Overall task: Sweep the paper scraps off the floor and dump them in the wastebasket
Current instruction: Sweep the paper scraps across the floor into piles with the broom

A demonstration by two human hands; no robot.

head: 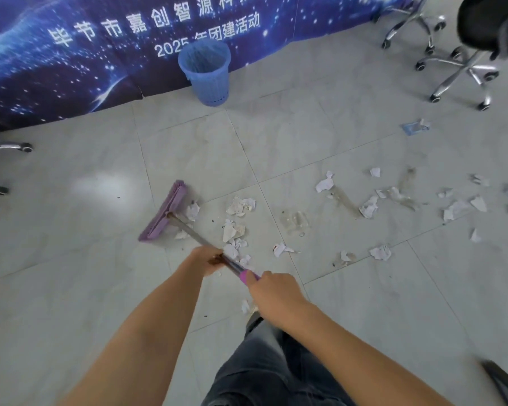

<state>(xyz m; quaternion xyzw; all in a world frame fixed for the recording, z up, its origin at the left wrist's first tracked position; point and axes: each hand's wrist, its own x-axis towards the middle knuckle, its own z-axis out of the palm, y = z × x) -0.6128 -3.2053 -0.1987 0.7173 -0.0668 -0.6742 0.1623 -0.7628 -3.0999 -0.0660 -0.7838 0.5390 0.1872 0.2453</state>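
A broom with a purple head (163, 210) and a metal handle lies angled across the grey tiled floor. My left hand (207, 259) grips the metal shaft and my right hand (272, 288) grips the pink end of the handle. White paper scraps (238, 227) lie just right of the broom head, and several more scraps (370, 205) are scattered across the floor to the right. A blue plastic wastebasket (207, 73) stands upright against the banner at the back.
A dark blue printed banner (71, 54) covers the far wall. Office chairs with chrome wheeled bases (458, 68) stand at the back right, and another chair base (6, 148) shows at the left edge. A blue wrapper (415, 128) lies near the chairs. My dark trousers (270, 367) are below.
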